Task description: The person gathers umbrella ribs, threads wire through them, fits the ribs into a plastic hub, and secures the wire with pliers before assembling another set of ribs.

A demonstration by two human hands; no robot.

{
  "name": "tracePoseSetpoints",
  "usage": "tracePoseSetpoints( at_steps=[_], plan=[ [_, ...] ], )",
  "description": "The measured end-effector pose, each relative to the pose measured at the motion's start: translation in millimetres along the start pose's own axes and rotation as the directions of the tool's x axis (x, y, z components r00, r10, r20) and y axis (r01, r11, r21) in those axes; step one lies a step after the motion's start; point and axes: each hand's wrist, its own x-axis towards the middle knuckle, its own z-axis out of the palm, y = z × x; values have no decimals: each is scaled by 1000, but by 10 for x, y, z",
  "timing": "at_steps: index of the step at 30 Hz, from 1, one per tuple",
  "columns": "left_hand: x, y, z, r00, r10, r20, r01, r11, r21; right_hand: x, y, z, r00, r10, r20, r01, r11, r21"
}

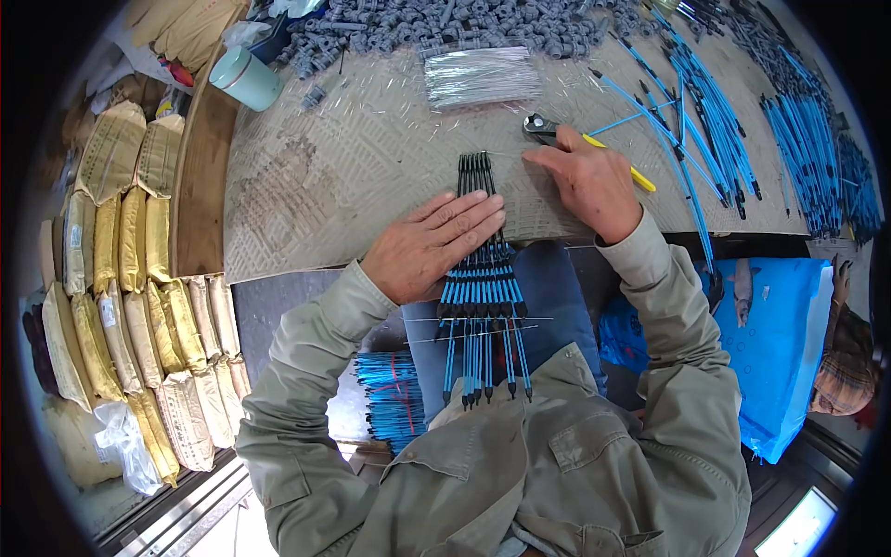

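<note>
My left hand [436, 239] lies flat, fingers stretched out, across a fanned row of thin blue rods with black fittings [478, 295]. The rods' far tips rest on the worktable, and their near ends reach over my lap. Two thin pale wires [497, 320] lie crosswise at the near part of the row. To the right, my right hand [599, 181] is curled over yellow-handled cutting pliers [642, 178], one finger pointing left. The pliers' dark jaws face the far left; the fingers beneath the hand are partly hidden.
A stack of silver wires [483, 79] lies ahead, before heaped grey plastic fittings [445, 26]. More blue rods [705, 111] spread at right. A pale green cup [246, 78] stands far left. Tied rods [390, 395] sit below the table; yellow packages [130, 251] line the left.
</note>
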Motion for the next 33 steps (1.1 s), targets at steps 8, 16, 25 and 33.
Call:
tracePoseSetpoints(
  at_steps=[8,16,25,33],
  plan=[
    [16,5,-14,1000,-18,13,18,1000,-18,-34,34,-28,1000,19,-10,-19,1000,10],
    [13,3,-14,999,-21,34,21,1000,-5,-24,101,-3,999,-24,-26,25,999,30],
    [-8,-19,29,1000,6,-19,-7,999,-31,0,106,5,999,-47,8,47,998,-36],
    [-7,-25,22,999,13,-35,-16,997,-72,-3,109,7,998,-58,2,58,997,-48]
  ],
)
